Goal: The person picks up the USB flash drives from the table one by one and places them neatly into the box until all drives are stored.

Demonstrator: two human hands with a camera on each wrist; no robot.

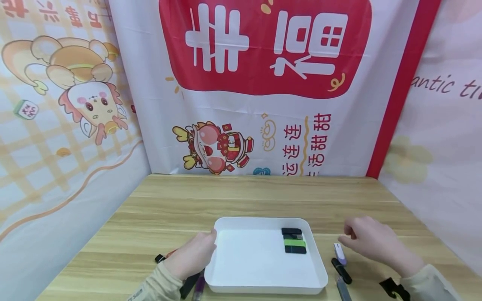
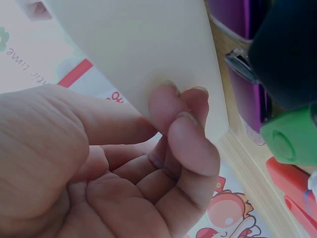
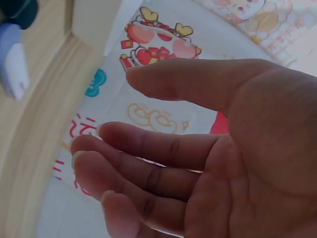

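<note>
A white rectangular tray (image 1: 248, 267) sits on the wooden table. At its left side my left hand (image 1: 193, 256) grips the rim; in the left wrist view the thumb and curled fingers (image 2: 195, 144) meet at the tray's edge. Several small black sticks, one with a bright green band (image 1: 294, 242), lie side by side in the tray's upper right. To the right of the tray my right hand (image 1: 373, 240) hovers with relaxed, bent fingers and holds nothing. Nearest it is a small white and lavender stick (image 1: 339, 253), also visible in the right wrist view (image 3: 15, 62).
Right of the tray lie a black stick (image 1: 342, 271), a grey pen-like object (image 1: 342, 288) and a black item with yellow marks (image 1: 393, 288). Purple (image 2: 247, 94), green (image 2: 292, 136) and red (image 2: 292, 186) objects lie left of the tray. Printed cloths (image 1: 263, 125) hang around the table.
</note>
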